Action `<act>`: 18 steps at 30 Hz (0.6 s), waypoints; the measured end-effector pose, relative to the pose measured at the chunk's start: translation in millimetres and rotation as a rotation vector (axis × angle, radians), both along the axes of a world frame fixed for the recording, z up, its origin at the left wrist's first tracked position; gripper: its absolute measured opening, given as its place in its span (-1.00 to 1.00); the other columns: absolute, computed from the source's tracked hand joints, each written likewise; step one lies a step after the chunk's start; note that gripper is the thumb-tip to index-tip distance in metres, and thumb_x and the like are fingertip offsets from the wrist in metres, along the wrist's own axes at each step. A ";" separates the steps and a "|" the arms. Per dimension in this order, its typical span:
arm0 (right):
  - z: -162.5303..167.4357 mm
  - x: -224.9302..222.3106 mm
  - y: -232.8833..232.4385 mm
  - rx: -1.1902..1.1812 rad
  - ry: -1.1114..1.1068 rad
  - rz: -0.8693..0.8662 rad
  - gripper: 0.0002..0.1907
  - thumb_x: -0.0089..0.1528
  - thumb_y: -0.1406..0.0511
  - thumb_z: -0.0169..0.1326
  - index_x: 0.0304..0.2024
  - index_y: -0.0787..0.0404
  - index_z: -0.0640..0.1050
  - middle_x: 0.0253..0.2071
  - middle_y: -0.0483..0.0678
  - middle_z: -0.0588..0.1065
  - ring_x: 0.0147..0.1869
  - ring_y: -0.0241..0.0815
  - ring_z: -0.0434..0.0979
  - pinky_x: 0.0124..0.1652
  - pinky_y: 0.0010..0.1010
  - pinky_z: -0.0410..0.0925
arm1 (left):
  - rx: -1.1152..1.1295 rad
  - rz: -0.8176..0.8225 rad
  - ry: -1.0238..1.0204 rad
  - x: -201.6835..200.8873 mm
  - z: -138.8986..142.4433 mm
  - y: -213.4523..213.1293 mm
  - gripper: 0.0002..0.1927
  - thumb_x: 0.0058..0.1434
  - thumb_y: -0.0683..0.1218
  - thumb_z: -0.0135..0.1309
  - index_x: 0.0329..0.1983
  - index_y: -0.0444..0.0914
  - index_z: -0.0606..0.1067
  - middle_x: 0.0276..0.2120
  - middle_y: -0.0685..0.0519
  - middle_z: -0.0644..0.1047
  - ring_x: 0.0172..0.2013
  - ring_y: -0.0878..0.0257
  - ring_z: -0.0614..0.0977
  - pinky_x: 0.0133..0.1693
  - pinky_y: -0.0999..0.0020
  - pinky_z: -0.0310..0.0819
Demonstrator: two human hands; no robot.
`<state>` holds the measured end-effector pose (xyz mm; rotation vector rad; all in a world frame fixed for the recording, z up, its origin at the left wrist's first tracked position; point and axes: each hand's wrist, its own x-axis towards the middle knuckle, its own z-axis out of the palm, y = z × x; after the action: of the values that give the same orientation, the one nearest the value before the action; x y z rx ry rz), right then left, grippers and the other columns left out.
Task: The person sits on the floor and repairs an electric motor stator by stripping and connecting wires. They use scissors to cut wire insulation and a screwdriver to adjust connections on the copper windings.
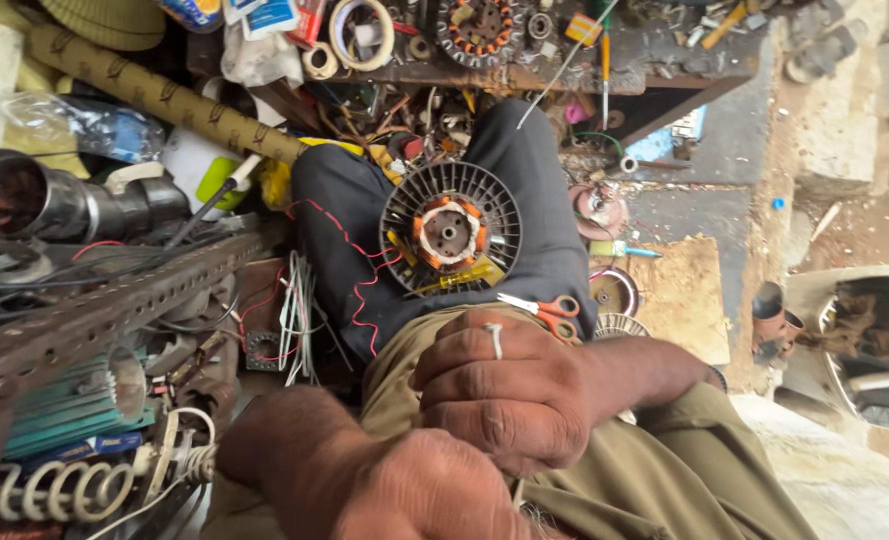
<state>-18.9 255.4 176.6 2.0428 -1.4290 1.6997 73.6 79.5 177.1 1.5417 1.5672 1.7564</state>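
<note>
My right hand (504, 395), with a ring on one finger, is curled into a fist above my khaki-clad knee. My left hand (419, 495) sits just below and in front of it, blurred, showing only its back; its fingers are hidden. A thin pale strand shows between the two hands. Beyond them, on a dark cloth (534, 180) over my lap, lies a round finned fan motor (449, 232) with copper windings. A yellow-handled screwdriver (459, 278) leans against its near edge. Orange-handled scissors (544, 310) lie beside my right hand. A red wire (359, 270) trails across the cloth.
A rusty perforated angle bar (114, 310) crosses the left side, with a metal pipe (24, 195), a cardboard tube (164, 95), white wires (299, 310) and a green motor (64, 405). A cluttered shelf with another stator (479, 28) and a tape roll (361, 33) lies ahead.
</note>
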 end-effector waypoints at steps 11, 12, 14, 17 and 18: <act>6.8 -2.7 -1.5 0.022 -0.048 0.052 -0.82 0.43 0.45 -0.02 -0.03 0.48 0.55 -0.20 0.08 0.49 -0.16 0.03 0.58 -0.22 -0.15 0.39 | 0.052 0.015 0.105 -5.1 7.3 -7.3 -0.80 0.47 -0.17 -0.13 -0.13 -0.40 0.48 -0.32 -0.03 0.50 -0.32 0.14 0.57 -0.27 0.26 0.38; 7.8 -3.4 -1.7 0.016 -0.042 0.045 -0.83 0.42 0.45 -0.01 -0.04 0.47 0.55 -0.22 0.07 0.49 -0.18 0.01 0.57 -0.23 -0.16 0.37 | 0.053 0.016 0.106 -5.7 8.4 -7.2 -0.79 0.47 -0.17 -0.13 -0.14 -0.40 0.48 -0.32 -0.03 0.50 -0.32 0.14 0.57 -0.27 0.26 0.38; 8.9 -4.5 -2.2 0.011 -0.030 0.034 -0.84 0.39 0.46 -0.01 -0.05 0.46 0.55 -0.24 0.06 0.48 -0.21 -0.01 0.55 -0.26 -0.17 0.34 | 0.060 0.018 0.110 -7.7 9.5 -6.5 -0.79 0.48 -0.16 -0.14 -0.14 -0.40 0.47 -0.32 -0.03 0.49 -0.33 0.14 0.56 -0.28 0.26 0.38; 8.8 -5.9 -2.7 0.007 -0.029 0.047 -0.82 0.38 0.46 -0.03 -0.06 0.47 0.55 -0.23 0.08 0.49 -0.20 0.02 0.55 -0.25 -0.16 0.35 | 0.064 0.012 0.117 -8.8 10.4 -6.1 -0.78 0.48 -0.16 -0.15 -0.14 -0.40 0.46 -0.33 -0.03 0.48 -0.33 0.14 0.56 -0.29 0.25 0.38; 8.6 -5.8 -2.7 -0.005 -0.019 0.041 -0.83 0.37 0.46 -0.02 -0.06 0.47 0.55 -0.24 0.08 0.49 -0.21 0.02 0.55 -0.26 -0.16 0.35 | 0.065 0.008 0.118 -9.1 10.1 -5.6 -0.78 0.49 -0.15 -0.15 -0.14 -0.40 0.46 -0.33 -0.03 0.48 -0.34 0.14 0.55 -0.29 0.25 0.38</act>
<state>-24.7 252.7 185.2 2.0734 -1.3962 1.7410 64.5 73.9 187.2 1.7008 1.5871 1.7656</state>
